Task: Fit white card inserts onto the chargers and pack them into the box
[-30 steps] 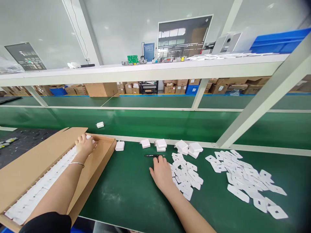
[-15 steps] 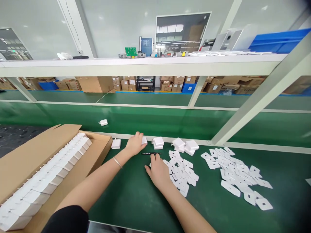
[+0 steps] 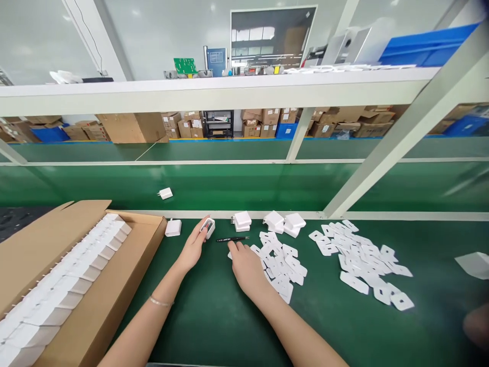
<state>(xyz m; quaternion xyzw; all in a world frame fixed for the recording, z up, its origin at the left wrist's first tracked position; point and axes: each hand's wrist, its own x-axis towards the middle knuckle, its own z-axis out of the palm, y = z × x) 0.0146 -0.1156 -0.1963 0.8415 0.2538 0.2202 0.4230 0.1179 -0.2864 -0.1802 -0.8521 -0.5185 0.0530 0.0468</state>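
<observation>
My left hand [image 3: 193, 248] is closed around a white plug charger housing [image 3: 208, 228], held just above the bench with its open end facing up and toward me. My right hand [image 3: 246, 266] rests low on the bench, fingers bent and thumb hidden. A sliver of a white plastic plate [image 3: 229, 255] shows at its fingertips, beside a loose pile of such plates [image 3: 284, 267]. A black pen [image 3: 232, 239] lies just beyond those fingertips. White chargers stand along the back edge: one at left [image 3: 173, 228], a stack [image 3: 241, 221] in the middle, and a group [image 3: 284, 223] farther right.
A cardboard box [image 3: 153, 239] with a long row of white chargers [image 3: 76, 285] lies at left. Another plate pile [image 3: 362, 260] is at right. One charger [image 3: 165, 193] sits beyond the white rail. A slanted post [image 3: 367, 178] and overhead shelf [image 3: 191, 99] frame the bench.
My left hand has picked the charger housing up from the back edge and drawn it toward me, turning its open end up. My right hand's fingers have closed in at the white plate.
</observation>
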